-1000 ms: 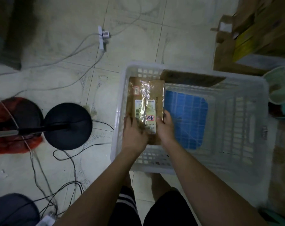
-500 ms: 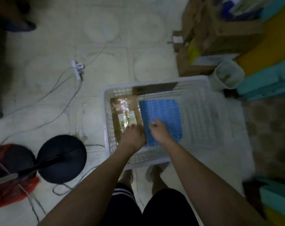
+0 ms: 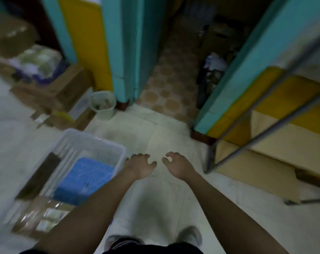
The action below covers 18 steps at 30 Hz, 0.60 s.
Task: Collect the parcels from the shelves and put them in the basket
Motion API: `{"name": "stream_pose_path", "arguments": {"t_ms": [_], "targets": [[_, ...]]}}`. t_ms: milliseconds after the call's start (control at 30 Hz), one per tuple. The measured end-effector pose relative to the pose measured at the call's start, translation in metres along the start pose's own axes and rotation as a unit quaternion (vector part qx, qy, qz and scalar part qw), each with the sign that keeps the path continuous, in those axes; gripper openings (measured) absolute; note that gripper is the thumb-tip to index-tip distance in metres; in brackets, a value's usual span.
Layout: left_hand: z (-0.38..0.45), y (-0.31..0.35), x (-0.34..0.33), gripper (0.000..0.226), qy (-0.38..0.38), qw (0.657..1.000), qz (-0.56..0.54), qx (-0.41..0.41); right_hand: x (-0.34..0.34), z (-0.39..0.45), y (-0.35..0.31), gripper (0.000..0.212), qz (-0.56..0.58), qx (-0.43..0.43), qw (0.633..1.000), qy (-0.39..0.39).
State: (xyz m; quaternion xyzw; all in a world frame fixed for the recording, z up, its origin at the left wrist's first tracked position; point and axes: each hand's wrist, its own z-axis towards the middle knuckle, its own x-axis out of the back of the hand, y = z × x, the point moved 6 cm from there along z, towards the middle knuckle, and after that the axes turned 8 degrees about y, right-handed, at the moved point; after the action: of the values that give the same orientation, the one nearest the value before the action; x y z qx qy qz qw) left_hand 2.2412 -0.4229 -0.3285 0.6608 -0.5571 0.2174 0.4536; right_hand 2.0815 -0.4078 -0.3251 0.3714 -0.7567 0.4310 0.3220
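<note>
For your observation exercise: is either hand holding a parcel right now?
No. The left hand and right hand hang over bare floor, holding nothing; the brown parcel lies in the basket.

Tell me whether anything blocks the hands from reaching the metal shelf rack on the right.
Nothing visible does. The left hand and right hand hang empty over bare floor, and the stretch to the shelf rack shows only tile. The basket sits off to the left.

We see the basket (image 3: 93,143) on the floor (image 3: 155,195) at our left, a parcel (image 3: 40,215) lying in its near end. A small bin (image 3: 103,104) stands beyond it, and a metal shelf frame (image 3: 265,129) stands at right.
</note>
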Motion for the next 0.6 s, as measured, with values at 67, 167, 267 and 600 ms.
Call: {"name": "stream_pose_path", "arguments": {"t_ms": [67,167,267,600], "targets": [[0.002,0.078,0.005,0.068,0.004,0.997,0.043,-0.063,0.051,-0.015,0.056,0.055,0.028,-0.037,0.998,0.043],[-0.009,0.211,-0.006,0.068,0.010,0.980,0.114,-0.165,0.128,-0.051,0.145,0.057,0.055,-0.066,0.990,0.115],[-0.032,0.350,-0.028,0.060,0.029,0.956,0.139,-0.257,0.206,-0.100,0.243,0.050,0.073,-0.092,0.976,0.186],[-0.176,0.765,-0.083,0.072,0.095,0.858,0.151,-0.481,0.446,-0.325,0.531,0.058,0.068,-0.252,0.867,0.425]]}}
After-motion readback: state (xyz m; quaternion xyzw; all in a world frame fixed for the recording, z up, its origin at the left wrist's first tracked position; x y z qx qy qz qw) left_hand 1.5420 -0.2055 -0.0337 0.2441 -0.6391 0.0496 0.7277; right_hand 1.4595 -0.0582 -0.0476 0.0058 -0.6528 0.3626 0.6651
